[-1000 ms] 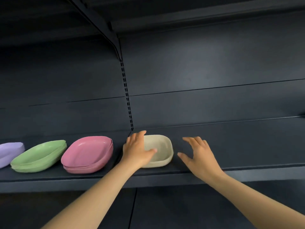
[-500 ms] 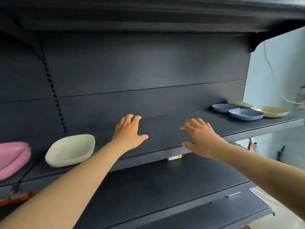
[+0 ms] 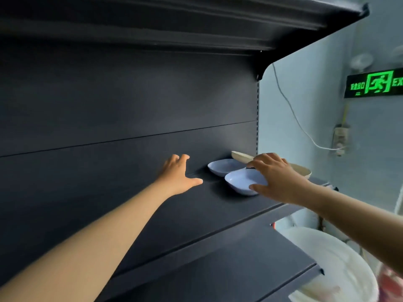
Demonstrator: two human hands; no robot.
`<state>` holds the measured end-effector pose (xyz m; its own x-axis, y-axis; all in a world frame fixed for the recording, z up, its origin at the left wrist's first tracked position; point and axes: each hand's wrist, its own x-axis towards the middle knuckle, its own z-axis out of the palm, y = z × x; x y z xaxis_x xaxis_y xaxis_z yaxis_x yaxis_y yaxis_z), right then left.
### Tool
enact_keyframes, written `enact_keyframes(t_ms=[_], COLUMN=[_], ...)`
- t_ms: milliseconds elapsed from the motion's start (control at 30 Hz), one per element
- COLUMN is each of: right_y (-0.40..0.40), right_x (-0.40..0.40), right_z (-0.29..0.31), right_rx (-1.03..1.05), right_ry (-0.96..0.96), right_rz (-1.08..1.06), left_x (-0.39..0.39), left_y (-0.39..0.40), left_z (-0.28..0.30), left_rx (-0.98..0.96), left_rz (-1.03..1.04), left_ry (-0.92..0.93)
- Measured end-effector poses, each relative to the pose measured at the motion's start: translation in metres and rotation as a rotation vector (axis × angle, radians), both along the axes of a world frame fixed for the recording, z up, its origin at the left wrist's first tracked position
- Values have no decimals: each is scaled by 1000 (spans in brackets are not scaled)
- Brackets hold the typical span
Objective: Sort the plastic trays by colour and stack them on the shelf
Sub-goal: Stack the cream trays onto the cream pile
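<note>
My right hand (image 3: 277,178) is reaching over the near blue tray (image 3: 243,180) with the fingers (image 3: 265,161) spread and only gently bent, arching above its far rim while the thumb (image 3: 258,188) is lying at its near edge. I cannot tell whether any fingertip is actually touching the plastic; nothing is gripped yet. My left hand (image 3: 177,176) is hovering flat beside it, fingers straight and loosely parted, thumb pointing toward the trays, holding nothing and appearing just above the shelf (image 3: 152,214).

Finding on the step in hand: I am judging this to be the pick-up of the near blue tray. To do it well, I should be closing thumb and fingers on opposite rims, lifting it straight up, and nesting it squarely into the second blue tray (image 3: 223,166), which is sitting just behind and to the left, so the two are forming one stack. The left hand is placed well to steady that second tray.

Outward from there: a cream tray (image 3: 302,170) is lying just beyond my right hand at the shelf's right end, and another cream piece (image 3: 239,155) is leaning behind the blue pair against the back panel (image 3: 130,101). These are not yet sorted. Beyond the shelf end, a green exit sign (image 3: 375,82) is glowing on the wall.
</note>
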<state>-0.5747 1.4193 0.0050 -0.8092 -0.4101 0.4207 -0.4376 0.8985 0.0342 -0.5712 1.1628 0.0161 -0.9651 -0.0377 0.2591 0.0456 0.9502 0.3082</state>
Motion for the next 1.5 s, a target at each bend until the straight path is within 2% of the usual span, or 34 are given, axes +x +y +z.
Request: enact_keyframes(t_ms=[167,333,567,700,800,933,1067,1233,1367,1500], right_y=[83,135,167,170,170,175,185,199,212,204], right_x=[-94,-164,-236,-260,-273,-290,-294,-294,-282,-255], right_z=[7,-2,-30,-38,-48,-57,-61,-50,-33,-18], right_rx=[-18,-106,-307,-330,-298,-374,-519,-770,-899,-1039], right_ry=[-74,-261,-592,-722,-742,-794,-865,-824,-741,-769], right_rz=[-36,-137,-311,-291,-281,-280,-293,-275,-273,-221], left_x=[-97,-170,-253,-288,-299,-308,-314,-308,-286,-244], left_y=[75,125,164,173,179,177,172,165,145,111], left_z=[7,3,-14,-26,-30,-36,-40,-36,-28,-22], left_rx=[252,438,620,851,878,845,894,1065,1107,1140], left_rz=[3,62,219,249,275,305,304,293,283,302], left_ry=[-128,-231,-342,-329,-348,-393,-301,-176,-83,-35])
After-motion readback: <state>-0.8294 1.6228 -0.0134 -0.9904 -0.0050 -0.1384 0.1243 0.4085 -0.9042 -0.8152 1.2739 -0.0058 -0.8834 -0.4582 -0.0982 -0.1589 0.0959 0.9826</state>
